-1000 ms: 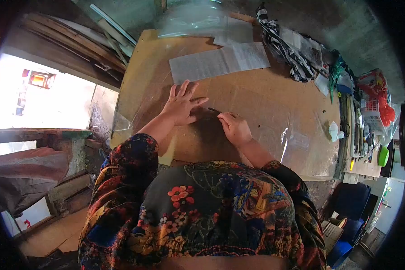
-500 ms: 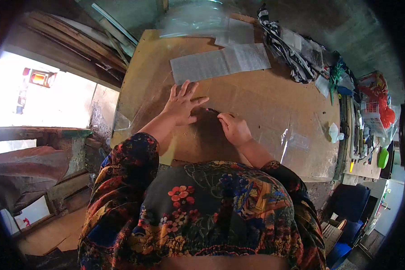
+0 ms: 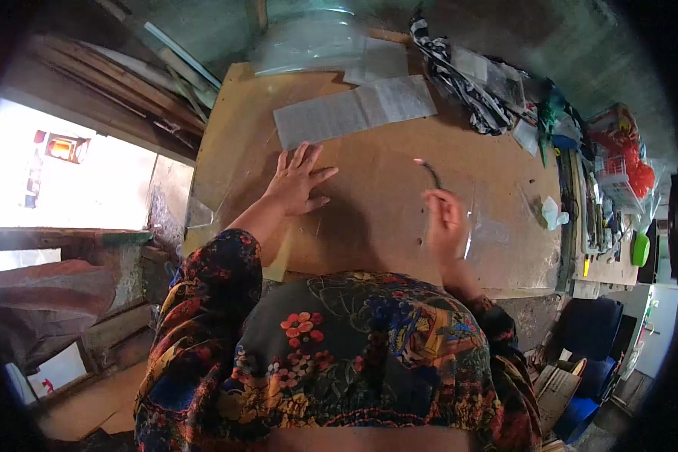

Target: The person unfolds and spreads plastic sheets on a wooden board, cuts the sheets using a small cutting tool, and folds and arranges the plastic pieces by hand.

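Observation:
My left hand [image 3: 295,184] lies with spread fingers on the brown board, over what looks like clear film. Its fingertips reach the lower left end of a greyish translucent plastic strip [image 3: 354,111]. To the right, my right hand [image 3: 446,218] is closed, its thumb and fingers pinched around a thin dark curved stick [image 3: 434,175] with a pinkish tip. The stick points up and to the left, apart from the strip. The part inside my fingers is hidden, so its exact kind cannot be made out.
The brown board [image 3: 369,248] bears clear film [image 3: 493,230] on its right. Clear plastic sheets [image 3: 309,45] lie at the back. A black-and-white striped bag [image 3: 459,83] and a small white bottle [image 3: 554,214] are at the right. Tools line a side shelf [image 3: 606,260].
My right hand has moved right and turned, carrying the thin dark stick away from my left hand. My left hand stays nearly in place, fingers spread.

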### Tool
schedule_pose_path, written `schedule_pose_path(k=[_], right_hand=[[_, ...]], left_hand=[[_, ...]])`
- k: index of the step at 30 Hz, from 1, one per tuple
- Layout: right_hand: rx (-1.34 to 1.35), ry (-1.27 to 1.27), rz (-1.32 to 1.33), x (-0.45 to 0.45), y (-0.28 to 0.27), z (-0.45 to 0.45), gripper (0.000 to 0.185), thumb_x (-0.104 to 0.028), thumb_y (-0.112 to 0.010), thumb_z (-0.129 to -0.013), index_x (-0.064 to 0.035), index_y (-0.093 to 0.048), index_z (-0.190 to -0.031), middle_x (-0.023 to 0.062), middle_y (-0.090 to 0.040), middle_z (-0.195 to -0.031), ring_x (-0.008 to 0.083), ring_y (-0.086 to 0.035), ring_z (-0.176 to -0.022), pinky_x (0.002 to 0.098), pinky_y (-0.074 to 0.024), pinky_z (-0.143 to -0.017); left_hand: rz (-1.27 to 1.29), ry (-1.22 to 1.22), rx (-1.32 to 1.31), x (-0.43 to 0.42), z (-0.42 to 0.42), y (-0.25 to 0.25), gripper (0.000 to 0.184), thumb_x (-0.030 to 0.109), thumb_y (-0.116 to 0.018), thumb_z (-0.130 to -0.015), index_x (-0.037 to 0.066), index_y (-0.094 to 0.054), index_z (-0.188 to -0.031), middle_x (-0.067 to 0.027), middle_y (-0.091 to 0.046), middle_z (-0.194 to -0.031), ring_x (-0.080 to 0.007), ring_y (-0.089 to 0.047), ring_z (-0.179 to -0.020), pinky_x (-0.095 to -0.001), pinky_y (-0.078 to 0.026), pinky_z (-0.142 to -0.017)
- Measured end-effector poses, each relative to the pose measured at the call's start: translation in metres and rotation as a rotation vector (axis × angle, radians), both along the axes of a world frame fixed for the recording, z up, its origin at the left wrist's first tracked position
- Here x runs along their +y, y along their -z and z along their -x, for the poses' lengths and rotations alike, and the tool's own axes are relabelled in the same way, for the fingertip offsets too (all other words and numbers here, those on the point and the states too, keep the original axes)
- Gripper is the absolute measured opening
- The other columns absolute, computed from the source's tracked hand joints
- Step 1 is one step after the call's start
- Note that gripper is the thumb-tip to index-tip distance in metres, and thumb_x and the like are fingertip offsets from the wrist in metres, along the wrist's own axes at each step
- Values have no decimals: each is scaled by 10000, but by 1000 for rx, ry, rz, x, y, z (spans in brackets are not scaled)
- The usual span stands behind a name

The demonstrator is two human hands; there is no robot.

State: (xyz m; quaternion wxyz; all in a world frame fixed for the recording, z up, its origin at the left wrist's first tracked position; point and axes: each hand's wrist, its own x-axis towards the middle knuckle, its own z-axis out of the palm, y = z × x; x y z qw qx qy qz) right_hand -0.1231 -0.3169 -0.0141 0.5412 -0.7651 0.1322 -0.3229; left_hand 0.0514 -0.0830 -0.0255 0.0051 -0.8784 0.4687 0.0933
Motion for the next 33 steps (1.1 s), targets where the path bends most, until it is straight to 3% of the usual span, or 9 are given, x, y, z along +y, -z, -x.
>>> schedule_pose_path(k=[5, 13, 16, 19, 21, 24, 28, 31, 33], right_hand=[[-88, 284, -81, -65, -12, 70, 155, -62, -459, -880, -12, -510, -1017, 85, -588, -933, 151, -573, -826, 251, -460, -713], [-75, 772, -95, -160, -22, 180, 190, -118, -521, -857, -22, -509, -1021, 66, -587, -885, 142, -567, -778, 258, -452, -672], [-177, 920, -197, -208, 10, 223, 143, -71, -524, -844, -36, -529, -983, 74, -600, -839, 146, -573, -724, 236, -460, -621], [-276, 852, -267, -256, 48, 266, 116, -77, -576, -808, -50, -549, -918, 48, -606, -801, 147, -581, -699, 256, -465, -596], [265, 1129, 221, -267, 56, 271, 127, -98, -625, -761, -62, -564, -867, 70, -619, -822, 188, -597, -696, 282, -464, -596], [483, 1147, 320, -281, 68, 272, 185, -117, -660, -709, -61, -572, -862, 104, -616, -816, 259, -593, -736, 334, -463, -638], [789, 1021, 445, -285, 54, 263, 157, -118, -615, -722, -80, -572, -868, 127, -602, -785, 341, -552, -773, 414, -445, -697], [908, 889, 447, -297, 60, 265, 142, -135, -589, -749, -69, -583, -875, 152, -590, -821, 335, -555, -831, 411, -443, -710], [860, 844, 409, -302, 71, 269, 151, -139, -589, -753, -64, -578, -884, 155, -576, -837, 335, -548, -826, 415, -440, -712]], left_hand=[[172, 16, -68, 1, 0, 2, 588, 459, -525, -758, 249, -383, -1289, -98, -135, -1413, -315, -81, -1306, -553, -82, -1016], [45, 45, -99, -7, 32, -17, 552, 393, -579, -719, 185, -471, -1218, -140, -254, -1367, -331, -152, -1290, -557, -105, -995], [183, 109, -180, -16, 40, -10, 609, 375, -600, -699, 138, -440, -1237, -160, -234, -1372, -332, -149, -1291, -559, -100, -990], [362, 53, -218, -39, 66, 0, 663, 366, -610, -686, 105, -399, -1258, -178, -232, -1368, -337, -150, -1290, -562, -102, -986], [264, 192, -35, -62, 91, 3, 705, 379, -605, -686, 91, -359, -1281, -170, -232, -1370, -337, -154, -1289, -558, -103, -989], [108, 295, 98, -98, 125, 5, 635, 375, -587, -705, 117, -407, -1257, -141, -238, -1375, -324, -173, -1285, -547, -121, -991], [160, 244, 147, -115, 136, 14, 476, 340, -558, -747, 141, -509, -1177, -92, -280, -1364, -304, -214, -1271, -541, -124, -994], [239, 166, 142, -118, 133, 19, 330, 265, -547, -769, 153, -590, -1076, -65, -382, -1305, -305, -287, -1230, -535, -161, -983], [351, 235, 38, -120, 131, 19, 249, 205, -549, -764, 140, -619, -993, -53, -513, -1165, -287, -411, -1136, -463, -304, -933]])
